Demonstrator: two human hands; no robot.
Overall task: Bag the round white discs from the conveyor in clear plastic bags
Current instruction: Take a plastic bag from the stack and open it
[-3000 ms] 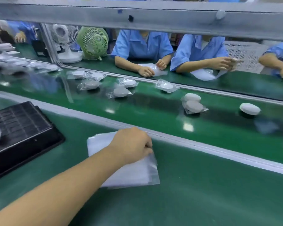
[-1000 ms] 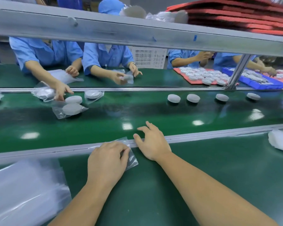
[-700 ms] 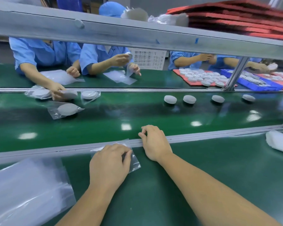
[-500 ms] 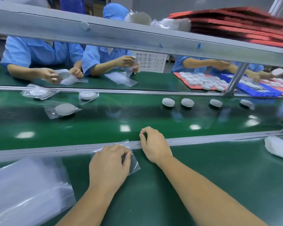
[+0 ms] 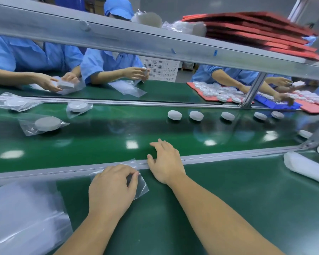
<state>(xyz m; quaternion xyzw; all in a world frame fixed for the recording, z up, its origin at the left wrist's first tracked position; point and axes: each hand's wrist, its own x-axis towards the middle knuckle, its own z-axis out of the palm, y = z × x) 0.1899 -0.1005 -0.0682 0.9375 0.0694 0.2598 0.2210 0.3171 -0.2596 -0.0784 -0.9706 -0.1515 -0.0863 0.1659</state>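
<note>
My left hand (image 5: 110,186) holds a small clear plastic bag (image 5: 139,186) flat on the green table beside the metal rail, fingers curled onto it. My right hand (image 5: 165,162) lies across the rail with its fingers spread out over the edge of the conveyor belt (image 5: 99,142), holding nothing. Several bare round white discs (image 5: 174,115) ride the belt's far side, well beyond my right hand. Bagged discs (image 5: 44,124) lie on the belt to the left.
A stack of clear bags (image 5: 20,218) lies at the near left. A white roll (image 5: 306,168) sits at the right. People in blue work across the belt, with red trays of discs (image 5: 215,91) at the far right. A metal shelf beam (image 5: 155,45) crosses overhead.
My right hand has uncurled and reached forward over the rail onto the belt's edge. The discs and bagged discs have drifted left. My left hand stays on the bag.
</note>
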